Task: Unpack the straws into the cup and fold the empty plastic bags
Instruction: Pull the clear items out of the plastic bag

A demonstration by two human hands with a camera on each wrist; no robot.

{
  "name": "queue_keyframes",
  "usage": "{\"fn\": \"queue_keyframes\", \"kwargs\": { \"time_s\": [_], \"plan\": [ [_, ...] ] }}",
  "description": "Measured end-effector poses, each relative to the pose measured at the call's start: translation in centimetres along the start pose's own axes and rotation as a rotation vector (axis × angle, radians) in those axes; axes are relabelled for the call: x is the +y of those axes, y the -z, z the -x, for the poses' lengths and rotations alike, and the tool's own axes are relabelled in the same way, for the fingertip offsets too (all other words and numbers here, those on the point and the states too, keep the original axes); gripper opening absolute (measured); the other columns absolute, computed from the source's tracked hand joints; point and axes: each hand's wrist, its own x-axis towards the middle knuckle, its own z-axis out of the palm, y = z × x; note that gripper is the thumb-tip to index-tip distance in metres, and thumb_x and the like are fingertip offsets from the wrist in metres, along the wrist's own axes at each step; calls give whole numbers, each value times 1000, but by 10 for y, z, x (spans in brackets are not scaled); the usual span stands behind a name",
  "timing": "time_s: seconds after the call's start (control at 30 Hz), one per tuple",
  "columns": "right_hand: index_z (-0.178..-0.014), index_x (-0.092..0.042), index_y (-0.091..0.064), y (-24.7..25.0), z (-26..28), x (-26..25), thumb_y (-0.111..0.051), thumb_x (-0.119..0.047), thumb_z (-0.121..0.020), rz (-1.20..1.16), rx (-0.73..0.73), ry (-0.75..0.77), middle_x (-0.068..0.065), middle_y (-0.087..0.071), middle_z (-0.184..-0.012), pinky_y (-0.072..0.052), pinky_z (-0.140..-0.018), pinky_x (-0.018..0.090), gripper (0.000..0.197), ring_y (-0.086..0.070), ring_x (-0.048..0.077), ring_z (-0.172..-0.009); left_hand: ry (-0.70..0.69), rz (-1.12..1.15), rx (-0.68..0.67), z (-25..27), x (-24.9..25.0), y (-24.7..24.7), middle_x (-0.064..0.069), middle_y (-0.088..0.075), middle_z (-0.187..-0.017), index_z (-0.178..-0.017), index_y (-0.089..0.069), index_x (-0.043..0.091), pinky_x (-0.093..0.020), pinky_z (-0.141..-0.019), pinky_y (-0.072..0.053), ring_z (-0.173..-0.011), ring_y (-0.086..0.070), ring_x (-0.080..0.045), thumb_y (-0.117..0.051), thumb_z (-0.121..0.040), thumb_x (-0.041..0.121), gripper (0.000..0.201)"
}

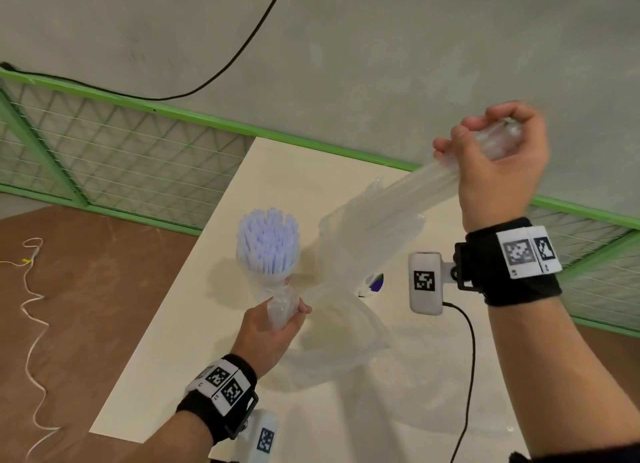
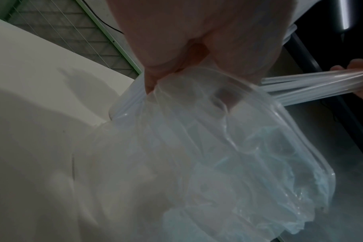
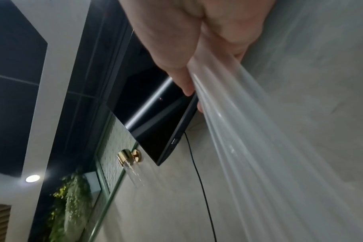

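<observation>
A clear cup packed with pale blue-white straws stands on the white table. My left hand grips the gathered end of a clear plastic bag just in front of the cup; the bag hangs below the hand in the left wrist view. My right hand, raised high at the right, holds a bundle of clear straws that slants down into the bag's mouth. In the right wrist view the clear straws run from the hand.
Another crumpled clear bag lies behind, and a small purple-and-green label shows through the plastic. A green mesh fence borders the table's far side. A black cable hangs from the right wrist camera. A white cord lies on the brown floor.
</observation>
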Motion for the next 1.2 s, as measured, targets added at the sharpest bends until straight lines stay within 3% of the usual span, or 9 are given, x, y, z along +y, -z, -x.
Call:
{"fn": "queue_keyframes", "kwargs": {
  "time_s": [0.2, 0.3, 0.5, 0.67, 0.77, 0.87, 1.0, 1.13, 1.2],
  "plan": [
    [-102, -20, -51, -12, -1, 13, -67, -2, -86, 158, -186, 67, 19, -60, -97, -58, -69, 53, 28, -70, 34, -75, 8, 1, -9, 0, -3, 0, 6, -75, -93, -79, -72, 27, -28, -90, -49, -94, -68, -9, -69, -87, 12, 17],
    [-102, -18, -52, -19, 2, 17, -68, -3, -86, 192, -243, 82, 19, -61, -98, -59, -70, 50, 28, -69, 34, -78, 0, -6, -5, 0, -3, -1, 6, -75, -92, -79, -72, 27, -29, -91, -50, -94, -68, -10, -69, -87, 12, 17],
    [-108, -10, -49, -17, -8, 7, -63, 2, -88, 57, -165, 103, 30, -56, -101, -59, -67, 48, 28, -64, 44, -76, -9, 3, -6, 1, -5, 1, 3, -75, -93, -80, -72, 25, -30, -91, -50, -95, -68, -12, -68, -87, 9, 18],
    [-108, -14, -50, -11, -5, 13, -62, 2, -88, 125, -200, 41, 25, -58, -100, -60, -67, 48, 28, -65, 42, -76, -2, -7, -1, 0, -5, 0, 5, -75, -91, -79, -72, 27, -32, -88, -52, -91, -68, -12, -69, -86, 9, 19],
    [-109, -14, -52, -9, -5, 20, -62, -1, -89, 224, -232, 37, 14, -60, -99, -60, -67, 48, 27, -68, 30, -72, 2, -1, -5, 1, -6, 0, 4, -74, -92, -83, -72, 26, -40, -88, -53, -91, -67, -17, -68, -82, 21, 7],
    [-112, -12, -53, -13, -1, 29, -63, -3, -90, 274, -330, 52, 11, -61, -102, -60, -68, 46, 27, -70, 27, -73, -9, 4, -11, 1, -6, -1, 4, -74, -92, -84, -72, 26, -41, -89, -52, -92, -67, -17, -66, -79, 27, 8],
    [-112, -15, -58, -20, 16, 50, -67, -14, -89, 432, -467, 121, -6, -64, -104, -56, -80, 42, 25, -66, 19, -90, -1, 1, -11, 1, -5, 0, 3, -74, -91, -83, -72, 26, -43, -88, -52, -88, -67, -18, -67, -79, 26, 6],
    [-119, -17, -63, -12, 43, 84, -69, -24, -90, 752, -667, 257, -1, -61, -128, -38, -103, 29, 30, -55, 20, -115, -2, -20, -8, 2, -4, 1, 5, -75, -92, -84, -71, 26, -45, -86, -54, -88, -67, -18, -66, -81, 25, 6],
    [-128, -16, -60, -9, 56, 95, -64, -26, -94, 791, -784, 284, 0, -53, -141, -29, -109, 24, 36, -48, 21, -128, 4, -19, -4, 2, -4, 2, 5, -75, -92, -85, -71, 26, -47, -86, -54, -90, -67, -21, -65, -79, 28, 8]
  ]
}}
